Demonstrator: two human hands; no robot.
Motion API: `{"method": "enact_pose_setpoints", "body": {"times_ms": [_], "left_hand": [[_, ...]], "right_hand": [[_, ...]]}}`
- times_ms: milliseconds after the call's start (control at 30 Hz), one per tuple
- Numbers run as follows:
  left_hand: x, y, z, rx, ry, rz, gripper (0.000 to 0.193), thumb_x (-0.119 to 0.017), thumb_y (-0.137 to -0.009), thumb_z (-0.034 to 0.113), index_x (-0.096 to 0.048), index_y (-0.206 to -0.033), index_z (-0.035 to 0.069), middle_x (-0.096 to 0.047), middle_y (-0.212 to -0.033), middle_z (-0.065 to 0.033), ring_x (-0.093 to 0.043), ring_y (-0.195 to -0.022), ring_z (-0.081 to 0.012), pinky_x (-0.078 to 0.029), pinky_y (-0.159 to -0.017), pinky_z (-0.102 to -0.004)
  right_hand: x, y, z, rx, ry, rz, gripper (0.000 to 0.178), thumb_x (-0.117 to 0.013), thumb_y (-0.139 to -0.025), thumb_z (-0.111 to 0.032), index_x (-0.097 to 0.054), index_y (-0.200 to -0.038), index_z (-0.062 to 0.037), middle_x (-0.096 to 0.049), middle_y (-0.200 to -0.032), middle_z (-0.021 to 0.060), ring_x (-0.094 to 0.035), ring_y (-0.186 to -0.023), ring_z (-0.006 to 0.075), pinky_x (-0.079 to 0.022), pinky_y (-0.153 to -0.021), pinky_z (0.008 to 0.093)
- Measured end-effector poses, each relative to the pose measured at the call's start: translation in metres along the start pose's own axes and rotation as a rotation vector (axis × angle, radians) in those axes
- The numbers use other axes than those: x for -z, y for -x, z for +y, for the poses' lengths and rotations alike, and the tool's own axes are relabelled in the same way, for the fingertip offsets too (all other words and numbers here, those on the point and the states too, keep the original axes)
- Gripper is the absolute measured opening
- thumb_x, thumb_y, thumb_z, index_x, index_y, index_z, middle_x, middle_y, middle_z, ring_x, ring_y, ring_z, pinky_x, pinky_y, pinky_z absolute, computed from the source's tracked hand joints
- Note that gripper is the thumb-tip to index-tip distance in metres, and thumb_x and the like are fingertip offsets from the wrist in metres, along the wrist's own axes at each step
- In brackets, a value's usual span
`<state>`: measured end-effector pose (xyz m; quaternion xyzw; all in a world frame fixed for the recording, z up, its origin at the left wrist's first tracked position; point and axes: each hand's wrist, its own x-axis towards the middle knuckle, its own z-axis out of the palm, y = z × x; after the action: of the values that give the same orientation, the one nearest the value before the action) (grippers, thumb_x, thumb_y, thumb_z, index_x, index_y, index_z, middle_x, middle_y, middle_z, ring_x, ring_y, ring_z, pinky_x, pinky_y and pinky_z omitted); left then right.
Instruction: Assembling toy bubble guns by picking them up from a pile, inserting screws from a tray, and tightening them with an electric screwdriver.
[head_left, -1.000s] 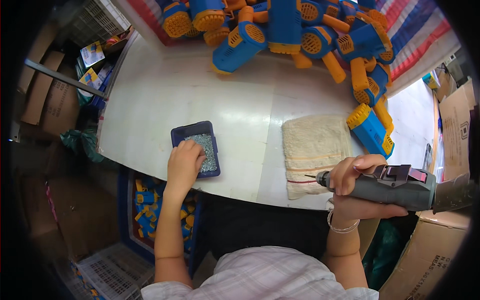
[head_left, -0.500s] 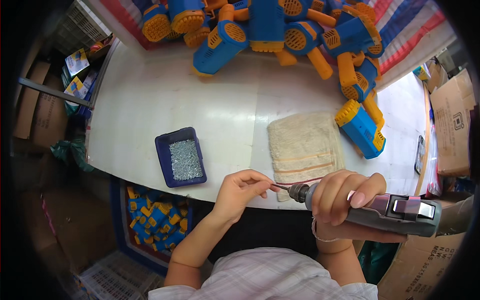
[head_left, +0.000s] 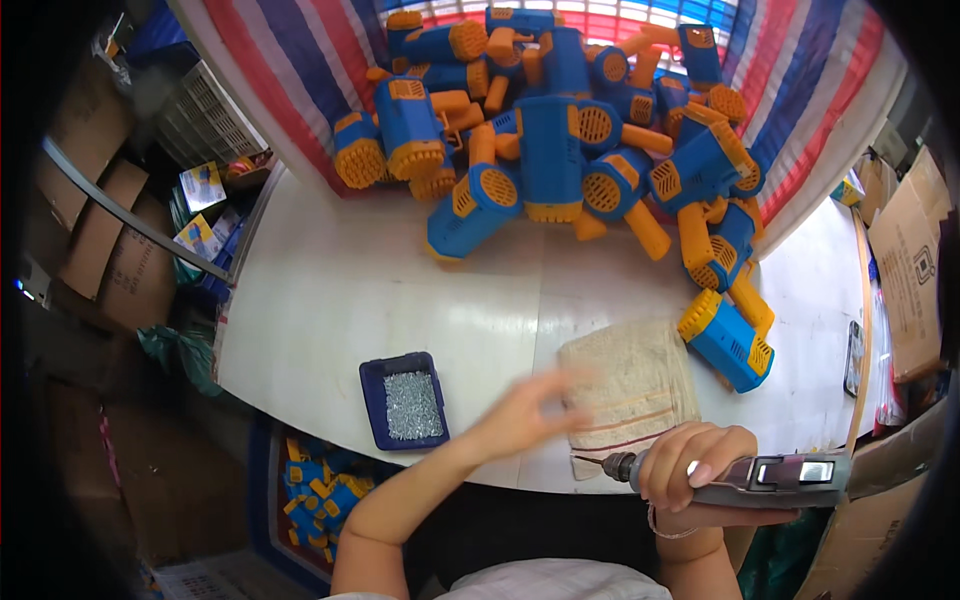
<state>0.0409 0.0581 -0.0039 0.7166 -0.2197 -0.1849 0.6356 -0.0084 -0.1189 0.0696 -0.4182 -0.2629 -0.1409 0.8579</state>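
Observation:
My right hand (head_left: 690, 468) is wrapped around the grey body of an electric screwdriver (head_left: 770, 482). The tool lies nearly level, its thin bit pointing left over the front edge of the table. My left hand (head_left: 530, 412) is smeared by motion just left of a folded beige towel (head_left: 635, 380). Its thumb and fingers look apart, and nothing shows between them. Left of that hand, a dark blue tray (head_left: 376, 405) holds many small silver screws (head_left: 412, 405). Beyond the towel's right edge lies a blue and yellow plastic toy-like device (head_left: 728, 345) with a yellow handle beside it.
Many similar devices (head_left: 552, 150) are piled at the back, between striped cloth sides (head_left: 300, 70). More fill a bin (head_left: 325, 500) below the table at left. A phone (head_left: 852, 358) rests near the right edge. Cardboard boxes (head_left: 905, 255) stand at the right.
My left hand has left the bit's tip and moved right and away from me, its fingers parting. My right hand still holds the screwdriver. The view has tilted up, showing more of the pile.

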Motion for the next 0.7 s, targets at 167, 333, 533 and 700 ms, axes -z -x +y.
{"method": "enact_pose_setpoints", "body": {"times_ms": [167, 333, 533, 700], "left_hand": [[0.102, -0.101, -0.016, -0.156, -1.174, 0.928, 0.077, -0.074, -0.064, 0.023, -0.034, -0.127, 0.002, -0.042, -0.125, -0.0201, -0.038, -0.119, -0.0359, -0.03, -0.099, -0.0429], [0.12, -0.108, -0.023, -0.126, -0.932, 0.784, 0.084, -0.078, -0.056, 0.016, -0.033, -0.126, 0.002, -0.046, -0.118, -0.0202, -0.047, -0.108, -0.0364, -0.037, -0.093, -0.0425], [0.042, -0.007, 0.007, -0.618, -1.281, -0.042, 0.05, -0.061, -0.073, 0.013, -0.045, -0.12, 0.01, -0.048, -0.124, -0.0088, -0.045, -0.117, -0.027, -0.03, -0.098, -0.0553], [0.003, 0.028, -0.008, -0.463, -1.335, -0.342, 0.037, -0.053, -0.078, 0.015, -0.05, -0.114, 0.018, -0.048, -0.121, -0.0005, -0.04, -0.122, -0.0221, -0.029, -0.094, -0.0632]], "right_hand": [[-0.001, 0.013, 0.002, 0.041, -0.075, 0.184, 0.087, -0.037, -0.069, -0.079, -0.054, -0.08, 0.0053, -0.049, -0.052, 0.0087, -0.048, -0.041, 0.0201, -0.042, -0.039, 0.03], [0.013, 0.018, -0.005, -0.042, 0.06, 0.175, 0.091, -0.038, -0.062, -0.084, -0.053, -0.08, 0.0038, -0.048, -0.051, 0.0075, -0.047, -0.04, 0.0182, -0.04, -0.036, 0.0295], [0.032, 0.024, -0.004, -0.044, 0.239, 0.328, 0.091, -0.035, -0.058, -0.088, -0.05, -0.08, -0.0002, -0.046, -0.047, 0.0045, -0.042, -0.037, 0.0144, -0.037, -0.036, 0.0269], [0.04, 0.023, -0.001, -0.073, 0.277, 0.253, 0.096, -0.034, -0.054, -0.089, -0.049, -0.083, 0.0011, -0.047, -0.051, 0.005, -0.044, -0.042, 0.0151, -0.037, -0.039, 0.0267]]}}
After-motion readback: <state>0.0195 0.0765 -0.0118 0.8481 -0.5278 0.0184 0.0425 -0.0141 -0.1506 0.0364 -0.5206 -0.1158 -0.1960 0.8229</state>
